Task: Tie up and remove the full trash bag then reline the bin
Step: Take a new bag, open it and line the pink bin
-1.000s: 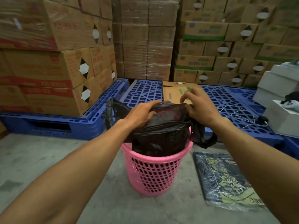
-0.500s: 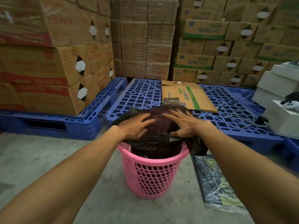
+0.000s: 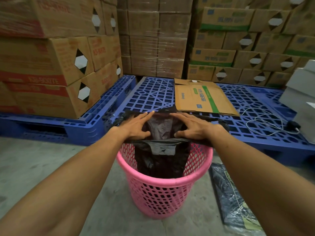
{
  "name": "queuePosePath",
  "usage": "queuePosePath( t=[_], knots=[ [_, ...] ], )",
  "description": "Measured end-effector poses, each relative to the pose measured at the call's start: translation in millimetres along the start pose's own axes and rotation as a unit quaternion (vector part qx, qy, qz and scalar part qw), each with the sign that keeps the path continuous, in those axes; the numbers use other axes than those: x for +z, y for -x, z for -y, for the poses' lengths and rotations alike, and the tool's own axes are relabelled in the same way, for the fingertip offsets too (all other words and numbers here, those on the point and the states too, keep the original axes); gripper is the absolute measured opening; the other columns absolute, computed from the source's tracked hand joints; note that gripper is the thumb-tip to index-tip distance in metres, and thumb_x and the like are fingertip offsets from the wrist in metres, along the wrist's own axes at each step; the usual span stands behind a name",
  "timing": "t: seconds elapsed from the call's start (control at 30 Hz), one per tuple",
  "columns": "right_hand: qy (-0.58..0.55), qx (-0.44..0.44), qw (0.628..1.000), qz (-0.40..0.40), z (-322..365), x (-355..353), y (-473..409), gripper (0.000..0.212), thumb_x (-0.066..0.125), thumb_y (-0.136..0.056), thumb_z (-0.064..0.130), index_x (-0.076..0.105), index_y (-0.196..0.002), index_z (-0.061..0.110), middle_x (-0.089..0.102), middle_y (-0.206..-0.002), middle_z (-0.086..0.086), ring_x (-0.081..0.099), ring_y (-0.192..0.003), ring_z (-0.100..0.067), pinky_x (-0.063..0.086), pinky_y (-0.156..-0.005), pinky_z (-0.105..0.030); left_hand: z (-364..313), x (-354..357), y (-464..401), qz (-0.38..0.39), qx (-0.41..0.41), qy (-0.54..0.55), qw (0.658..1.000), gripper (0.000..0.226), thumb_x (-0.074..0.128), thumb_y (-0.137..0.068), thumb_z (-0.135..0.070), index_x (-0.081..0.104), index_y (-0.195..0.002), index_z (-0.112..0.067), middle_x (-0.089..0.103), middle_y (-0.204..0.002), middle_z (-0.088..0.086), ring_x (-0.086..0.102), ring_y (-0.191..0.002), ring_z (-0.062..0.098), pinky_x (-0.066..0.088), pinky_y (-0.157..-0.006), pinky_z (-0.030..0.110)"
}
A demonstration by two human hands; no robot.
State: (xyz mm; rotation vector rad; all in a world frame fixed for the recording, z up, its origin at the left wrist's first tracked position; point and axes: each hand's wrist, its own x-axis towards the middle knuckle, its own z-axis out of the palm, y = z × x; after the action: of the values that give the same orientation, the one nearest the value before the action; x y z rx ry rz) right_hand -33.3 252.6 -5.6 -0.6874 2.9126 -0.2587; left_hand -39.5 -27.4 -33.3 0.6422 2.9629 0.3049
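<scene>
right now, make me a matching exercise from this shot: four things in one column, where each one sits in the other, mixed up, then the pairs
Things
1. black bag
2. flattened carton
3. white cable
4. pink basket

Places
A. on the concrete floor, right in front of the person
B. lying flat on the blue pallet, behind the hands
C. hanging into the basket, its mouth spread by the left hand and right hand
D. coiled on the pallet at far right

Pairs: 1-C, 2-B, 3-D, 4-A

The bin [image 3: 163,189] stands on the floor [image 3: 34,167] before the pallets [image 3: 153,94]; the bag [image 3: 162,159] hangs in it; a flattened carton [image 3: 202,97] lies behind.
</scene>
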Motion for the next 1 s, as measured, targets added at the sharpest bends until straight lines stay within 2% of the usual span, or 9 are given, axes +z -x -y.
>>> queuePosePath(
  t=[0.13,0.27,0.37,0.5,0.6,0.73,0.87,0.93,1.0],
  knots=[
    [-0.059,0.011,0.998,0.004,-10.2,7.8,-12.9,0.084,0.061,-0.09,0.061,0.014,-0.157,0.045,0.012,-0.167,0.004,0.022,-0.151,-0.026,0.026,-0.119,-0.05,0.8,-4.8,-15.4,-0.033,-0.033,0.006,0.999,0.085,0.055,-0.095,-0.051,0.005,-0.16,-0.032,0.021,-0.161,0.005,0.04,-0.133,0.033,0.039,-0.105,0.043],
    [-0.099,0.036,0.994,0.002,-18.2,12.5,-22.0,0.08,0.062,-0.089,0.059,0.017,-0.155,0.049,0.016,-0.166,0.003,0.023,-0.15,-0.027,0.027,-0.117,-0.051,6.3,-7.1,-24.6,-0.029,-0.088,0.048,0.995,0.078,0.055,-0.094,-0.054,0.02,-0.159,-0.028,0.029,-0.157,0.013,0.032,-0.143,0.035,0.032,-0.112,0.046],
    [-0.107,0.055,0.993,-0.002,-21.3,15.0,-26.0,0.076,0.06,-0.089,0.06,0.02,-0.153,0.052,0.021,-0.166,0.001,0.019,-0.152,-0.027,0.025,-0.117,-0.052,7.2,-10.9,-27.6,-0.035,-0.119,0.104,0.987,0.072,0.056,-0.092,-0.057,0.035,-0.155,-0.027,0.046,-0.148,0.009,0.047,-0.131,0.032,0.042,-0.104,0.044],
    [-0.113,0.075,0.991,-0.015,-20.4,17.0,-25.6,0.074,0.06,-0.087,0.062,0.025,-0.151,0.053,0.036,-0.159,-0.003,0.038,-0.142,-0.031,0.034,-0.112,-0.05,9.5,-15.4,-23.5,-0.023,-0.173,0.179,0.968,0.065,0.057,-0.092,-0.057,0.047,-0.147,-0.026,0.048,-0.148,0.004,0.05,-0.129,0.03,0.04,-0.1,0.043],
    [-0.138,0.085,0.987,-0.02,-21.1,18.2,-21.4,0.071,0.061,-0.085,0.063,0.028,-0.148,0.057,0.038,-0.158,-0.001,0.041,-0.139,-0.03,0.036,-0.11,-0.049,17.5,-15.8,-11.0,-0.017,-0.189,0.252,0.949,0.054,0.061,-0.088,-0.059,0.062,-0.131,-0.025,0.058,-0.129,-0.003,0.056,-0.117,0.025,0.041,-0.093,0.038],
    [-0.226,0.111,0.967,-0.036,-25.4,19.1,-11.0,0.067,0.064,-0.087,0.056,0.035,-0.148,0.054,0.038,-0.158,0.001,0.043,-0.138,-0.028,0.038,-0.109,-0.045,32.7,-7.9,17.3,-0.068,-0.224,0.473,0.849,0.03,0.069,-0.082,-0.052,0.078,-0.102,-0.032,0.073,-0.109,0.0,0.068,-0.097,0.025,0.052,-0.087,0.04],
    [-0.307,0.134,0.935,-0.119,-24.2,24.9,0.9,0.052,0.062,-0.092,0.051,0.051,-0.142,0.041,0.053,-0.146,-0.003,0.053,-0.129,-0.026,0.044,-0.097,-0.04,36.5,10.5,35.8,-0.171,-0.231,0.627,0.724,0.042,0.08,-0.066,-0.049,0.081,-0.101,-0.025,0.077,-0.106,0.001,0.072,-0.102,0.025,0.054,-0.095,0.042],
    [-0.263,0.156,0.932,-0.196,-21.4,26.3,5.2,0.047,0.056,-0.092,0.057,0.06,-0.133,0.036,0.066,-0.129,-0.002,0.062,-0.116,-0.024,0.049,-0.092,-0.041,28.6,11.2,44.1,-0.26,-0.23,0.657,0.67,0.032,0.075,-0.076,-0.042,0.082,-0.098,-0.02,0.077,-0.107,-0.002,0.071,-0.104,0.018,0.053,-0.09,0.036],
    [-0.205,0.157,0.935,-0.242,-16.1,26.1,9.9,0.046,0.053,-0.09,0.06,0.065,-0.127,0.034,0.07,-0.118,0.002,0.064,-0.11,-0.023,0.052,-0.09,-0.043,21.6,9.5,52.0,-0.329,-0.244,0.637,0.653,0.027,0.066,-0.089,-0.037,0.08,-0.097,-0.015,0.077,-0.104,-0.003,0.07,-0.1,0.011,0.048,-0.092,0.032]
  ],
)
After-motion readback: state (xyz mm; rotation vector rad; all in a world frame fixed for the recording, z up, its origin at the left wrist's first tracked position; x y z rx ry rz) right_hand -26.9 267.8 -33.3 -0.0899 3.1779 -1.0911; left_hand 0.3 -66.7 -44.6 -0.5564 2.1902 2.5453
